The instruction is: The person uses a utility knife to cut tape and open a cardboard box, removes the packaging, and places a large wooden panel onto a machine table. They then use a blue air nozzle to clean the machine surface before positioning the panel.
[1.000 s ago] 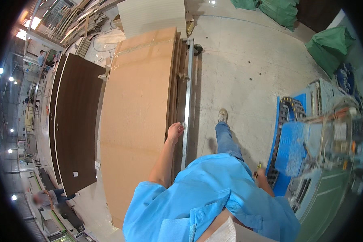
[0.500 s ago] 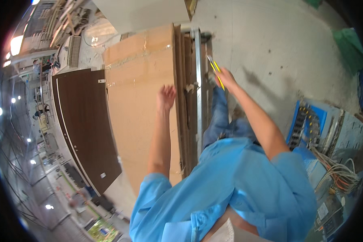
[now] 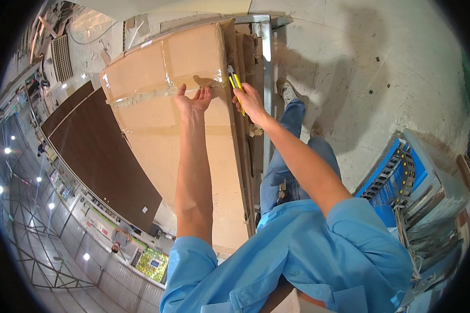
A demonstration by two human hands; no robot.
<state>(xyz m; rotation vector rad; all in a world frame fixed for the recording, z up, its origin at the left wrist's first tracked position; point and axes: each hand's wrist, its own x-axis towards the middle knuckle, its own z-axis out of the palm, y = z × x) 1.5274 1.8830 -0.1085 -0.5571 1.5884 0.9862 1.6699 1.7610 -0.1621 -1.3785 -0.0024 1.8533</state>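
A large flat cardboard box (image 3: 156,117), banded with clear tape, lies on top of a stack of cardboard in front of me. Over its taped part, my left hand (image 3: 193,100) is open, palm turned up and fingers apart, with nothing in it; whether it touches the box I cannot tell. My right hand (image 3: 251,103) is closed round a yellow and black utility knife (image 3: 239,82). The knife's blade end points away from me, close to the box's right edge near the far corner. Whether the blade touches the cardboard is not clear.
Along the stack's right side runs a metal frame bar (image 3: 267,52). A dark brown panel (image 3: 102,146) lies to the left. At the right, a black cable chain (image 3: 389,175) rests on a blue surface. A person (image 3: 121,237) stands in the distance at lower left.
My right hand has brought the knife left, from over the floor to the box's edge. My left hand has shifted left and its fingers have spread. My view has moved as well.
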